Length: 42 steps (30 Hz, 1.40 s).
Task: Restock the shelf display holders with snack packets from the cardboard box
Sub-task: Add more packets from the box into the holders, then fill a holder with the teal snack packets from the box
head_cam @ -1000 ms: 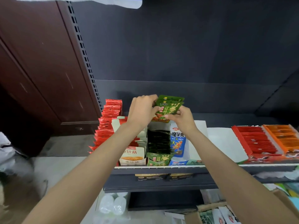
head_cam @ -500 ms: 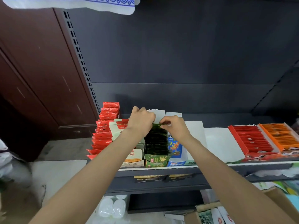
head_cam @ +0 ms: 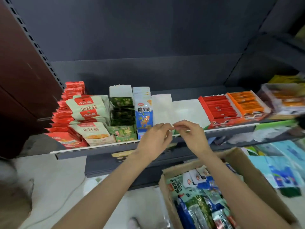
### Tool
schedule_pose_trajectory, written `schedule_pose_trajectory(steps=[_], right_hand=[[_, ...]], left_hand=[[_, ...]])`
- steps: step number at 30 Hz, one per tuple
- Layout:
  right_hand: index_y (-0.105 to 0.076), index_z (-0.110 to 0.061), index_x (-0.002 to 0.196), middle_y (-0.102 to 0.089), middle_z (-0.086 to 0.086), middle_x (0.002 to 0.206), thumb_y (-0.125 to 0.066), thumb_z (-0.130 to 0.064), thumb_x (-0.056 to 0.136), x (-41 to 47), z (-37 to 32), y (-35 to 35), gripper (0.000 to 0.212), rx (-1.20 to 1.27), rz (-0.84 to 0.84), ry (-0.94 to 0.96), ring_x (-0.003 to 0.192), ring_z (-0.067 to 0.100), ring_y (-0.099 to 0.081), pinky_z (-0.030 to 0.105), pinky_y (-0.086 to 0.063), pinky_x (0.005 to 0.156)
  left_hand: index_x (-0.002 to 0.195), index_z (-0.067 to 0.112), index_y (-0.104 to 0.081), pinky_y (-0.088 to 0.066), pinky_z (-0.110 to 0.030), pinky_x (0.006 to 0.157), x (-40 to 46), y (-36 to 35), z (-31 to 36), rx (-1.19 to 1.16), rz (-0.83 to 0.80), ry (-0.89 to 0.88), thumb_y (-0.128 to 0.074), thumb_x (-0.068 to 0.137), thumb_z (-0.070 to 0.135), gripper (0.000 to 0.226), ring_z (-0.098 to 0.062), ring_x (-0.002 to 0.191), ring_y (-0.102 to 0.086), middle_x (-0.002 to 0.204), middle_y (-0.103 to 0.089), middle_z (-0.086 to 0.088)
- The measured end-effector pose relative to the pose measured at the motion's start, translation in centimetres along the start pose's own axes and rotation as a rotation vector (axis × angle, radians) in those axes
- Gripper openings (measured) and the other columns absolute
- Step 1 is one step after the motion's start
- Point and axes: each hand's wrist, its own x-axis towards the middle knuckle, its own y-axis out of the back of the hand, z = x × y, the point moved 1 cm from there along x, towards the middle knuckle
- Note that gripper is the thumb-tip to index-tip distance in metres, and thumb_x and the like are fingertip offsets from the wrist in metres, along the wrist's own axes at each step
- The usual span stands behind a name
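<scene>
Both hands have left the green holder (head_cam: 123, 113), now filled with packets; left hand (head_cam: 154, 139) and right hand (head_cam: 189, 134) hover empty, loosely curled, fingertips nearly meeting. White holders (head_cam: 186, 111) stand empty; cardboard box (head_cam: 257, 176) below holds many snack packets (head_cam: 198, 204).

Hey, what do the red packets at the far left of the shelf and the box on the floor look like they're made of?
The red packets look like glossy foil or metallised plastic film: they catch bright highlights and have crimped edges. Which of the two, I cannot tell. The box looks like plain brown corrugated cardboard with a matte, unprinted wall and a raw cut rim.
</scene>
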Motion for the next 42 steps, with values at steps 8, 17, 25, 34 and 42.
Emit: schedule_pose_trajectory(steps=[8, 17, 25, 34, 42], right_hand=[[-0.067, -0.005, 0.104, -0.07, 0.011, 0.1, -0.055, -0.005, 0.092, -9.7, 14.7, 5.3, 0.018, -0.325, -0.126, -0.249, 0.093, 0.025, -0.065, 0.037, -0.051, 0.084], [-0.023, -0.019, 0.148, -0.017, 0.005, 0.156, -0.06, -0.03, 0.091, -10.9, 21.5, 5.0, 0.069, -0.675, -0.469, -0.332, 0.144, 0.023, -0.015, 0.041, -0.027, 0.114], [-0.056, -0.023, 0.115, -0.066, 0.004, 0.106, -0.055, -0.008, 0.089, -9.7, 19.5, 5.6, 0.03, -1.071, -0.348, 0.045, 0.107, 0.025, -0.054, 0.041, -0.034, 0.091], [-0.066, -0.014, 0.1, -0.07, 0.003, 0.097, -0.055, -0.009, 0.093, -10.8, 16.0, 9.1, 0.014, 0.528, -0.175, -0.329, 0.08, 0.012, -0.069, 0.032, -0.056, 0.07], [-0.062, -0.01, 0.107, -0.07, 0.008, 0.102, -0.059, -0.004, 0.09, -9.6, 11.8, 10.5, 0.019, 0.768, -0.13, -0.365, 0.084, 0.02, -0.069, 0.035, -0.058, 0.072]], left_hand=[[0.121, 0.01, -0.053, -0.049, -0.039, 0.08, -4.2, -13.2, 7.6, 0.004, -0.33, 0.183, -0.046, 0.096, 0.015, 0.026, -0.027, 0.099, -0.058, 0.115, -0.058, -0.01], [0.149, 0.01, -0.017, -0.027, -0.032, 0.113, -8.2, -20.9, 5.7, 0.059, -0.712, 0.637, -0.05, 0.093, 0.009, 0.065, -0.026, 0.138, -0.03, 0.153, -0.026, -0.012], [0.135, 0.004, -0.042, -0.045, -0.032, 0.086, -7.9, -21.1, 6.5, -0.096, -0.447, 0.744, -0.049, 0.096, 0.014, 0.041, -0.031, 0.112, -0.054, 0.13, -0.053, -0.018], [0.111, 0.008, -0.064, -0.049, -0.038, 0.094, -4.9, -17.3, 9.6, -0.657, 0.012, 0.816, -0.062, 0.091, 0.027, 0.028, -0.023, 0.103, -0.064, 0.107, -0.068, -0.006], [0.095, 0.001, -0.07, -0.054, -0.034, 0.08, -4.3, -11.2, 9.8, -0.456, 0.25, 0.692, -0.063, 0.09, 0.016, 0.017, -0.017, 0.075, -0.061, 0.095, -0.07, -0.014]])
